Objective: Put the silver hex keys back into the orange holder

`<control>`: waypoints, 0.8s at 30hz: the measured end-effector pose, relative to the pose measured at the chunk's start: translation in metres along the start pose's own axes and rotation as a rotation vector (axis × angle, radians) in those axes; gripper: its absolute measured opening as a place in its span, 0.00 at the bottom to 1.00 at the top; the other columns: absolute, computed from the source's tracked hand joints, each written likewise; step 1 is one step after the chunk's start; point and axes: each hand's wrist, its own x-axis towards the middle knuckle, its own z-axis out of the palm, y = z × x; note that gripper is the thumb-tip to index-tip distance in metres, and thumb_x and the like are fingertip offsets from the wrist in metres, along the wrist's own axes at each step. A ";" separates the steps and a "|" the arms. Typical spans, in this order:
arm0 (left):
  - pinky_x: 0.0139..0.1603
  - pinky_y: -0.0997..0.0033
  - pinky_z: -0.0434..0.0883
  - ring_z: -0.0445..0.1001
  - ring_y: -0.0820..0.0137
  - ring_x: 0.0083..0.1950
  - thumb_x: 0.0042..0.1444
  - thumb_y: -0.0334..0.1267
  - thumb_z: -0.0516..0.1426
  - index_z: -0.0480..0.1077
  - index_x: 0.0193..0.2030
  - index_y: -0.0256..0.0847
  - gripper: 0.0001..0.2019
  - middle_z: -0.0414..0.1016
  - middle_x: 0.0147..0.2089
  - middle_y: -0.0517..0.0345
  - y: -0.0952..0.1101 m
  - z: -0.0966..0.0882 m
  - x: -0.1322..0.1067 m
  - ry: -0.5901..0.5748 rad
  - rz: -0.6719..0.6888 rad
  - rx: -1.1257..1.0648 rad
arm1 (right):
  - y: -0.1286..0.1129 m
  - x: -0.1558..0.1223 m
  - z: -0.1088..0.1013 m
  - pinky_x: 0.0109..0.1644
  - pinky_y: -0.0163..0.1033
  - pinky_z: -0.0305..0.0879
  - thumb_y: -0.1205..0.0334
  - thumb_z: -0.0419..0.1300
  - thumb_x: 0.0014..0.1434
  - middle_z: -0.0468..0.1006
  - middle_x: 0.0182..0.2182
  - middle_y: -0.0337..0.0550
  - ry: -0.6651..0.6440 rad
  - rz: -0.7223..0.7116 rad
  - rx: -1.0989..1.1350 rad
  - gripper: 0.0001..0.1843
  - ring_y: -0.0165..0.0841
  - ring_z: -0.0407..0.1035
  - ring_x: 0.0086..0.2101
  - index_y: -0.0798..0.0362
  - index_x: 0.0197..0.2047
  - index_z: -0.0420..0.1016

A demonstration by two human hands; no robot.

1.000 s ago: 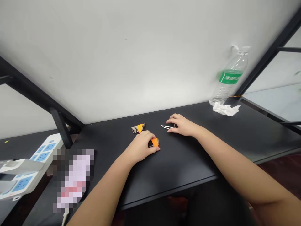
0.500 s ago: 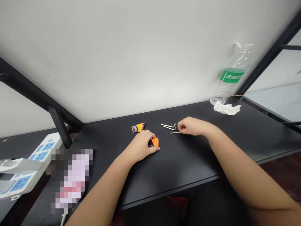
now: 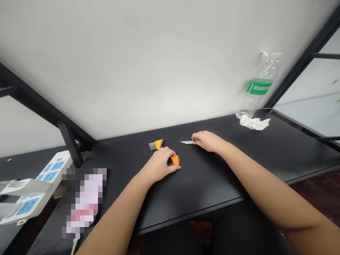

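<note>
My left hand (image 3: 162,163) is closed around an orange hex key holder (image 3: 175,160) on the black table (image 3: 202,187). Its fingers and palm hide most of that holder. Just beyond the left knuckles lies a second orange holder (image 3: 158,144) with a row of hex keys in it. My right hand (image 3: 205,140) pinches the bent ends of a few loose hex keys (image 3: 187,142), whose straight shafts point left. How many are in its fingers, and how many only touch them, I cannot tell.
A clear plastic bottle (image 3: 259,86) with a green label stands against the wall at the back right, a crumpled white tissue (image 3: 255,123) in front of it. To the left are a white power strip (image 3: 44,184) and a blurred-out pinkish object (image 3: 86,202) with a cable. Black frame bars (image 3: 70,143) rise at both sides.
My right hand has moved left and slightly away from me with a hex key, reaching the other loose hex keys. My left hand stays on the orange holder.
</note>
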 end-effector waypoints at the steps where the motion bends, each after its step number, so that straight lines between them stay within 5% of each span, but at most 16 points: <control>1: 0.47 0.61 0.71 0.73 0.60 0.47 0.53 0.47 0.68 0.74 0.42 0.43 0.14 0.77 0.45 0.55 -0.001 0.000 0.000 0.005 0.000 0.000 | -0.003 -0.002 0.000 0.36 0.36 0.57 0.55 0.60 0.68 0.78 0.41 0.44 0.027 -0.010 0.000 0.07 0.35 0.70 0.37 0.49 0.45 0.75; 4: 0.47 0.61 0.70 0.73 0.60 0.47 0.53 0.47 0.68 0.75 0.42 0.43 0.15 0.77 0.45 0.55 -0.002 0.002 0.001 0.014 0.010 0.006 | -0.019 -0.008 0.004 0.39 0.37 0.60 0.49 0.62 0.68 0.76 0.42 0.45 0.105 -0.112 0.086 0.14 0.35 0.70 0.38 0.51 0.48 0.75; 8: 0.47 0.61 0.70 0.73 0.61 0.45 0.54 0.48 0.68 0.75 0.43 0.43 0.15 0.76 0.42 0.55 -0.004 0.003 0.002 0.020 0.030 0.026 | -0.043 -0.009 0.015 0.44 0.37 0.63 0.62 0.59 0.69 0.75 0.41 0.43 0.016 -0.410 0.265 0.11 0.32 0.70 0.38 0.50 0.52 0.78; 11: 0.46 0.61 0.69 0.72 0.61 0.45 0.54 0.48 0.68 0.75 0.43 0.43 0.15 0.75 0.41 0.55 -0.003 0.004 0.002 0.020 0.032 0.037 | -0.051 -0.005 0.022 0.46 0.39 0.64 0.67 0.59 0.67 0.75 0.40 0.42 -0.038 -0.499 0.289 0.10 0.33 0.69 0.39 0.51 0.48 0.79; 18: 0.47 0.61 0.69 0.71 0.61 0.45 0.55 0.48 0.67 0.75 0.44 0.43 0.15 0.75 0.42 0.55 -0.002 0.003 0.002 -0.001 0.040 0.059 | -0.053 -0.008 0.018 0.38 0.36 0.59 0.70 0.58 0.61 0.73 0.32 0.38 -0.132 -0.467 0.301 0.06 0.31 0.65 0.33 0.53 0.32 0.69; 24: 0.49 0.61 0.70 0.73 0.61 0.47 0.54 0.48 0.68 0.74 0.44 0.43 0.16 0.76 0.45 0.54 -0.004 0.004 0.002 0.009 0.015 0.034 | -0.032 -0.015 -0.005 0.34 0.35 0.57 0.67 0.57 0.61 0.76 0.30 0.38 -0.264 -0.252 0.181 0.04 0.31 0.65 0.29 0.51 0.33 0.71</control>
